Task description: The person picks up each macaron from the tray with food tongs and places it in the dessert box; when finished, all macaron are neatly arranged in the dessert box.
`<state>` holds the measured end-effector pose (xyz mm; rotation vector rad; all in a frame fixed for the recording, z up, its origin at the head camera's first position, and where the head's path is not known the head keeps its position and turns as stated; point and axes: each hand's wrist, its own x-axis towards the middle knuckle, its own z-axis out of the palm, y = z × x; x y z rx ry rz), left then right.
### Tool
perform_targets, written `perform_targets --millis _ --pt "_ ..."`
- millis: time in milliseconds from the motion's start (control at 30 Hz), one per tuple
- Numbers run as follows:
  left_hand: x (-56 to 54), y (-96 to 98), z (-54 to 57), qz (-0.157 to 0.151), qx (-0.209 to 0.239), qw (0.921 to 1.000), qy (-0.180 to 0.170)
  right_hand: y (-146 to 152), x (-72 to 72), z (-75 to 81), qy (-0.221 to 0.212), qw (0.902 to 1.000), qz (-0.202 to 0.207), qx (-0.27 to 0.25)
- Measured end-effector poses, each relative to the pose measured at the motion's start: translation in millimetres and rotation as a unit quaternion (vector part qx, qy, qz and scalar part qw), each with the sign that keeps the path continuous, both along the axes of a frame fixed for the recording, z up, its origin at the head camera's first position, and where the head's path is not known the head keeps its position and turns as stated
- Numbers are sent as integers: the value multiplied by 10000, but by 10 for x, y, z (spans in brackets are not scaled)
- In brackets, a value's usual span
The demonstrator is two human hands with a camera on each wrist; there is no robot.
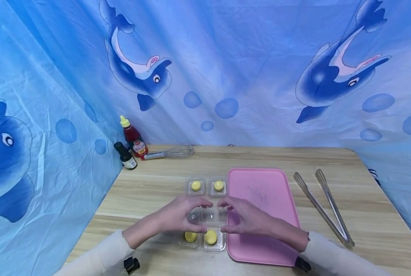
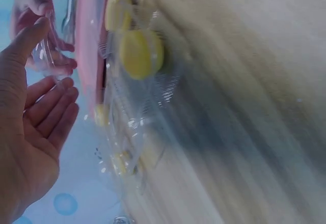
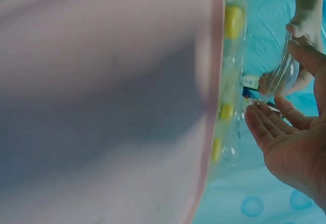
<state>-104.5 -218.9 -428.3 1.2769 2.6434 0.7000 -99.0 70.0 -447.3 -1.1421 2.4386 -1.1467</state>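
Observation:
My left hand (image 1: pixel 182 214) and right hand (image 1: pixel 245 219) face each other above the clear packaging. Between them they hold a clear plastic lid (image 1: pixel 212 215), each hand gripping one side with thumb and fingers. The lid (image 3: pixel 286 76) shows as a thin see-through shell in the right wrist view. Just under the hands is a clear plastic tray (image 1: pixel 220 246), with yellow macarons (image 1: pixel 210 237) in its compartments. Farther back, more yellow macarons (image 1: pixel 196 186) sit in clear compartments. How the tray's middle part is filled is hidden by the lid and hands.
A pink tray (image 1: pixel 257 188) lies right of the packaging, under my right forearm. Metal tongs (image 1: pixel 324 209) lie farther right. A whisk (image 1: pixel 170 152), a red sauce bottle (image 1: pixel 135 138) and a small dark bottle (image 1: pixel 125 156) are at the back left. A blue dolphin curtain (image 1: pixel 253 69) hangs behind.

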Motion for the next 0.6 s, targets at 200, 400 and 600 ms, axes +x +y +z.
perform_targets --millis 200,400,600 --pt "110 4 -43 -110 -382 9977 540 -27 80 -81 424 9991 4 59" --pt "225 0 -130 -158 -448 9958 780 -60 195 -138 649 9972 27 362" --pt "285 12 -204 -251 -398 9945 938 -74 262 -187 841 9947 -32 598"
